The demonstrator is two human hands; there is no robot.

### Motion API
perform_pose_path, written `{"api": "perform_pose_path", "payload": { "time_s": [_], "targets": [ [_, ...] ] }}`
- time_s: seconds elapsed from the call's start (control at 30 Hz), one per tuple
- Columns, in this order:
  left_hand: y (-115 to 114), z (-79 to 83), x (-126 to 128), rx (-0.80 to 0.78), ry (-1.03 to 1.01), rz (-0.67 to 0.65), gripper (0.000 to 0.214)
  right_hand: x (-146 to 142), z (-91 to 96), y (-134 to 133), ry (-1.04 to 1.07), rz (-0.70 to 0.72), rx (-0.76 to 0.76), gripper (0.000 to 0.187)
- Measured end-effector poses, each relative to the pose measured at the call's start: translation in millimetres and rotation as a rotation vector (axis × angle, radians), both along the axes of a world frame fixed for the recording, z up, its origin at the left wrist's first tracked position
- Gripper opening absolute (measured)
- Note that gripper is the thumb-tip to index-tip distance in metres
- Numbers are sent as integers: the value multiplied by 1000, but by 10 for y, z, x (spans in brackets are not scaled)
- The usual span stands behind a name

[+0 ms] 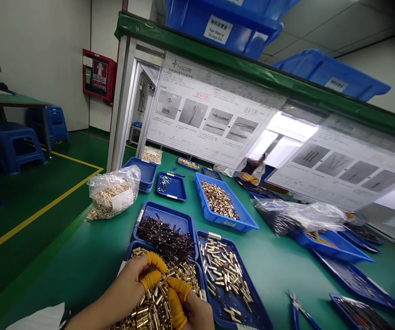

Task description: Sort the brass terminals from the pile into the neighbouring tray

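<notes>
Both hands meet over a blue tray (128,253) heaped with small brass tubes (151,309) at the bottom centre. My left hand (138,279) wears orange finger cots and pinches something small between thumb and forefinger. My right hand (188,307), also in orange finger cots, curls its fingers toward the same spot, fingertips almost touching the left. What they hold is too small to name. Just beyond lies a blue tray of thin dark wires (164,233). To the right sits a tray with scattered brass pieces (223,272).
A clear bag of brass parts (113,192) stands at the table's left. Further blue trays (219,201) and a plastic bag (297,217) cover the green table. Blue-handled pliers (298,309) lie at lower right. A person sits across the bench (254,169). Instruction sheets (211,114) hang ahead.
</notes>
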State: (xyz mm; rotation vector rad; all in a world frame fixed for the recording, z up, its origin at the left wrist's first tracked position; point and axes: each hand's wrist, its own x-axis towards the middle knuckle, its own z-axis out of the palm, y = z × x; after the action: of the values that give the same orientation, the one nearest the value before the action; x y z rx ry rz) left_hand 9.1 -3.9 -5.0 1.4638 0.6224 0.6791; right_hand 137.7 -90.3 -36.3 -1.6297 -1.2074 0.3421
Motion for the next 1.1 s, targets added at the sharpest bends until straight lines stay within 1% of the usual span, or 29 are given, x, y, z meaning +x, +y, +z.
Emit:
{"api": "perform_pose_path", "payload": {
  "time_s": [0.1, 0.2, 0.27, 0.33, 0.4, 0.47, 0.57, 0.63, 0.73, 0.77, 0.83, 0.9, 0.93, 1.0, 1.1],
  "targets": [
    [2, -1, -4, 2, 15, -9, 12, -15, 26, -1, 23, -8, -12, 42],
    [-7, 12, -9, 13, 13, -20, 13, -2, 53, -10, 22, 18, -34, 38],
    [-22, 30, -16, 47, 35, -18, 14, 16, 61, -18, 3, 73, -81, 34],
    [-39, 52, -24, 113, 86, -13, 13, 30, 54, -20, 10, 106, -98, 30],
    [-53, 73, -31, 179, 127, -14, 13, 32, 34, -14, 88, 87, -60, 30],
    [-60, 89, -32, 200, 157, -41, 11, 22, 10, -3, 231, 38, -9, 34],
    [-66, 109, -23, 148, 198, -87, 8, -2, -18, 13, 415, 85, -14, 36],
    [-74, 118, -17, 87, 191, -109, 8, -21, -30, 16, 450, 131, -20, 34],
    [-85, 113, -9, 14, 123, -128, 4, -55, -28, 7, 520, 168, 14, 34],
    [-84, 105, -6, -14, 84, -134, 2, -65, -18, 3, 595, 174, 23, 34],
    [-72, 81, 0, -92, -6, -132, 4, -78, 13, -2, 821, 198, 21, 39],
    [-55, 61, 1, -176, -80, -128, 8, -77, 50, 3, 1024, 242, -13, 49],
    [-49, 56, -3, -206, -96, -123, 10, -71, 65, 10, 1086, 274, -41, 50],
    [-45, 63, -23, -232, -87, -116, 13, -55, 83, 34, 1140, 338, -111, 49],
    [-62, 107, -72, -223, -47, -124, 13, -26, 89, 79, 1143, 444, -202, 48]
  ]
}}
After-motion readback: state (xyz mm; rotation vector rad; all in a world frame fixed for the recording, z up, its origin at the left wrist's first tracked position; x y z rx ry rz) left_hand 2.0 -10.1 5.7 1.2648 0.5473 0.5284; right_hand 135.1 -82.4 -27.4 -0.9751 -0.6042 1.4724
